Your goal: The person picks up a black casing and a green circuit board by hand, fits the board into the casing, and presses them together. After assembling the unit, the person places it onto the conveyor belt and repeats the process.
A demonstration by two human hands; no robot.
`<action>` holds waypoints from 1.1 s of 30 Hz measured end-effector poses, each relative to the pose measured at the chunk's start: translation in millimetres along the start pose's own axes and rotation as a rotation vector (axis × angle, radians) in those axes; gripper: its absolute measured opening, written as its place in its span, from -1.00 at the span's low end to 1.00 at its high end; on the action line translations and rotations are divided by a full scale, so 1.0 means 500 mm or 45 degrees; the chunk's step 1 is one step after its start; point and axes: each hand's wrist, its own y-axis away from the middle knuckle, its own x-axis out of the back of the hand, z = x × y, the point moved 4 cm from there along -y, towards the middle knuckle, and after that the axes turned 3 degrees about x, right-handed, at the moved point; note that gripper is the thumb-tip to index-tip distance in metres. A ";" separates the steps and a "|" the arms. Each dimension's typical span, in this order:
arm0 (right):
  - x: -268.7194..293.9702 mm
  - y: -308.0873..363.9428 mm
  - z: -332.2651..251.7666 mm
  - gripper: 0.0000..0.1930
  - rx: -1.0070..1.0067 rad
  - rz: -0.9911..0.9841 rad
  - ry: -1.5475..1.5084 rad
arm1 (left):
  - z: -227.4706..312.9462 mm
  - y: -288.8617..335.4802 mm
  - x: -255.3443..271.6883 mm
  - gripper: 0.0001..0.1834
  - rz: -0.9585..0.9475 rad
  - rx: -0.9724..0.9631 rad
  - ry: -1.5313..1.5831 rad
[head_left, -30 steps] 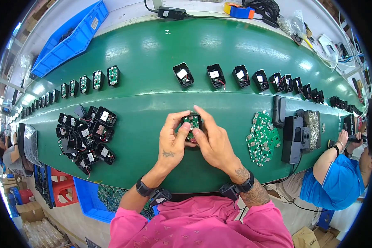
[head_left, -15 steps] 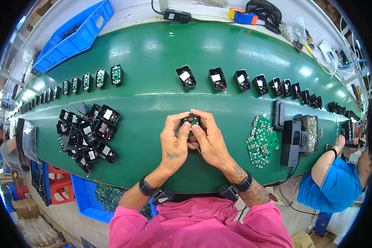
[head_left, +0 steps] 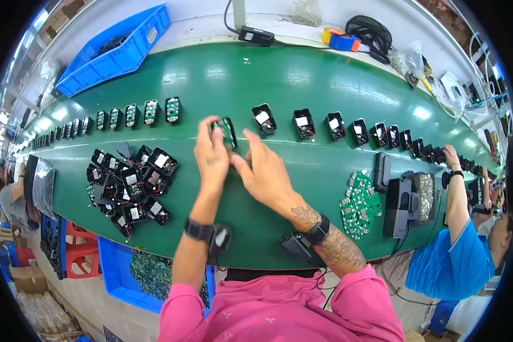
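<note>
My left hand grips a small black plastic case with a green circuit board in it, held tilted over the middle of the bench. My right hand is just right of the case, fingers apart, holding nothing. Beyond my left hand stands the end of a row of black cases fitted with green boards. To the far right of the held case, another row of black cases begins, with white labels and red wires showing inside.
A heap of black cases lies at left, loose green boards at right. Beside these boards stand a dark grey device and a box of small parts. A co-worker in a blue shirt reaches into the right row.
Both hands were around the case near the bench front. My left hand has carried it forward and left; my right hand has let go. The co-worker's arm has stretched toward the right row.
</note>
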 end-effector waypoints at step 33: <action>0.305 0.205 0.077 -0.74 -0.545 0.289 -0.656 | 0.066 0.088 -0.074 -0.64 -0.757 0.245 0.867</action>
